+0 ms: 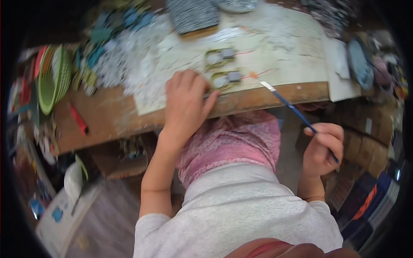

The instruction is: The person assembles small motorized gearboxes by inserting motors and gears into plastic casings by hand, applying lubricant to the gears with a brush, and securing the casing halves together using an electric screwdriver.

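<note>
My right hand is closed around the blue handle of a paintbrush. The orange-tinted tip points up and left, close to thin red wires at the table's front edge. My left hand lies on the table edge with its fingers curled down. Its thumb is at the lower left corner of a yellow-green plastic housing, which bears a grey boxy part and a round white part. A sliver of something dark shows between thumb and fingers, too blurred to name. Just behind sits a second, similar housing with a red wire.
Many small whitish parts are heaped on the left of the paper-covered table. Green baskets and a red-and-black pen-like tool lie farther left. A dark ridged block stands at the back; cardboard boxes are at right.
</note>
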Action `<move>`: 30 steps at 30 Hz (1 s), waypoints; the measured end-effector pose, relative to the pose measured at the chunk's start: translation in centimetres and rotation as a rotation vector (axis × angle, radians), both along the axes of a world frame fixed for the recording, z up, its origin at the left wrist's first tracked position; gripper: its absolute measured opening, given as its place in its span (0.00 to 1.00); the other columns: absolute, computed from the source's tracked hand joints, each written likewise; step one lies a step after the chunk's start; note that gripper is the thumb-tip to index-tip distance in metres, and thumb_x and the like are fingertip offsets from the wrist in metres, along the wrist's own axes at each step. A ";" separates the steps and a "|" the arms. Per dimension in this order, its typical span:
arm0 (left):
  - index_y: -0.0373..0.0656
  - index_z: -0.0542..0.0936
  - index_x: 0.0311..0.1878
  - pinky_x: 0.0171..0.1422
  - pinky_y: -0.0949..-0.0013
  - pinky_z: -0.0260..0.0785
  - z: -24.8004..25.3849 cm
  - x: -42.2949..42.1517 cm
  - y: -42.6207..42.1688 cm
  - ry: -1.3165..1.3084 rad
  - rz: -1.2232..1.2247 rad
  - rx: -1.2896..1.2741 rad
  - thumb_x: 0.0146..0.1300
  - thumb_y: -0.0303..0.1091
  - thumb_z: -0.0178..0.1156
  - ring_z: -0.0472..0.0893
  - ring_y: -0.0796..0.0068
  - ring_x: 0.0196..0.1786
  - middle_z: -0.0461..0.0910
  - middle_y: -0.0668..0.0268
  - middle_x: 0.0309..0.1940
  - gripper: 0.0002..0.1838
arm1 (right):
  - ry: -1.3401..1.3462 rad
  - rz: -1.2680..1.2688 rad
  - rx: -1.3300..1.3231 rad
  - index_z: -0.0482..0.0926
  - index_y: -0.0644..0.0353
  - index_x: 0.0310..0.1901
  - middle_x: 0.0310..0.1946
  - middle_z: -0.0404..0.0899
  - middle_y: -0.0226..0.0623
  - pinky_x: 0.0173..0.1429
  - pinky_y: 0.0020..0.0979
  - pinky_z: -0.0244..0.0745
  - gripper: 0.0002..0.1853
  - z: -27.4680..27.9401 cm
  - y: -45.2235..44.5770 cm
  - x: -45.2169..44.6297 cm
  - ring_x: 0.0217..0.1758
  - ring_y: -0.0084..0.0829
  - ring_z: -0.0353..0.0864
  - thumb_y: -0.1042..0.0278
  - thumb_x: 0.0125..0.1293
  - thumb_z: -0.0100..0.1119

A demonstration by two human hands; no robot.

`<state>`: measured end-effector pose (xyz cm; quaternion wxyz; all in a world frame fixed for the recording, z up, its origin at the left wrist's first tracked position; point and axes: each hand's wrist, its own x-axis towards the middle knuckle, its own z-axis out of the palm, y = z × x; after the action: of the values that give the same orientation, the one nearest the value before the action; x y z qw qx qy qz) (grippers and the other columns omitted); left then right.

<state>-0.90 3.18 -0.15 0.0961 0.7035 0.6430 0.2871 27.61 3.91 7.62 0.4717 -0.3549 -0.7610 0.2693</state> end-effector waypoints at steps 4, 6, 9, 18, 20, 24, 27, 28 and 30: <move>0.44 0.73 0.34 0.50 0.56 0.60 0.2 -0.1 -0.1 -0.096 -0.019 0.030 0.53 0.35 0.71 0.70 0.55 0.45 0.72 0.60 0.38 0.14 | 0.013 -0.403 0.516 0.77 0.64 0.44 0.43 0.77 0.48 0.44 0.38 0.84 0.05 3.0 2.7 5.5 0.42 0.40 0.81 0.79 0.71 0.51; 0.44 0.72 0.34 0.51 0.58 0.59 0.0 -0.3 -0.4 -0.191 -0.017 0.135 0.53 0.31 0.71 0.70 0.56 0.45 0.73 0.60 0.38 0.14 | -0.454 -0.697 0.524 0.80 0.66 0.45 0.48 0.78 0.44 0.53 0.33 0.81 0.08 2.6 5.2 7.0 0.47 0.35 0.81 0.81 0.71 0.52; 0.44 0.73 0.33 0.50 0.58 0.59 -0.1 -0.5 -1.1 -0.227 -0.007 0.208 0.51 0.28 0.71 0.71 0.57 0.43 0.74 0.60 0.37 0.14 | -0.613 -0.679 0.441 0.83 0.63 0.47 0.46 0.78 0.41 0.55 0.34 0.74 0.09 -1.5 9.6 9.1 0.51 0.37 0.79 0.81 0.68 0.57; 0.45 0.73 0.29 0.52 0.54 0.63 0.4 -0.7 -1.3 -0.196 0.024 0.346 0.50 0.32 0.72 0.74 0.54 0.44 0.74 0.59 0.37 0.14 | -0.887 -0.446 0.152 0.77 0.65 0.59 0.65 0.70 0.52 0.72 0.42 0.63 0.27 -6.8 10.6 10.2 0.69 0.49 0.69 0.85 0.56 0.45; 0.46 0.73 0.27 0.54 0.54 0.64 2.3 -0.6 -1.3 -0.332 0.029 0.340 0.50 0.33 0.72 0.74 0.55 0.45 0.74 0.59 0.36 0.13 | -0.628 -0.293 0.098 0.77 0.69 0.57 0.63 0.72 0.49 0.70 0.38 0.64 0.19 -4.1 7.4 6.4 0.67 0.43 0.72 0.82 0.65 0.47; 0.46 0.69 0.26 0.42 0.66 0.60 8.7 -0.6 1.3 -0.704 -0.058 0.740 0.59 0.32 0.68 0.70 0.69 0.33 0.70 0.67 0.27 0.15 | -0.232 0.814 -0.599 0.77 0.69 0.56 0.55 0.77 0.39 0.60 0.30 0.73 0.16 -5.4 3.3 -2.4 0.51 0.32 0.80 0.82 0.69 0.49; 0.45 0.67 0.25 0.39 0.66 0.57 14.1 0.3 1.6 -0.785 -0.033 1.005 0.61 0.34 0.65 0.65 0.69 0.33 0.68 0.64 0.29 0.16 | -0.345 0.806 -0.899 0.78 0.68 0.53 0.52 0.80 0.40 0.61 0.31 0.73 0.14 -10.0 -1.6 -8.8 0.50 0.33 0.80 0.80 0.69 0.49; 0.45 0.67 0.26 0.39 0.67 0.57 15.4 0.9 1.3 -0.969 -0.015 1.065 0.63 0.34 0.64 0.65 0.71 0.33 0.68 0.65 0.29 0.16 | -0.338 0.783 -0.988 0.79 0.68 0.53 0.51 0.80 0.41 0.61 0.31 0.72 0.14 -10.2 -3.0 -10.5 0.51 0.33 0.80 0.79 0.69 0.50; 0.44 0.67 0.26 0.38 0.69 0.56 16.5 1.8 1.0 -1.144 -0.010 1.129 0.65 0.34 0.62 0.65 0.73 0.33 0.68 0.67 0.29 0.15 | -0.077 0.851 -1.209 0.79 0.69 0.53 0.51 0.81 0.44 0.60 0.32 0.73 0.13 -8.3 -6.0 -15.7 0.52 0.34 0.81 0.76 0.69 0.52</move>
<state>0.94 4.20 16.39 0.0418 0.3927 0.2486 0.8844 11.93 -2.10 -0.70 0.0217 -0.2363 -0.5674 0.7885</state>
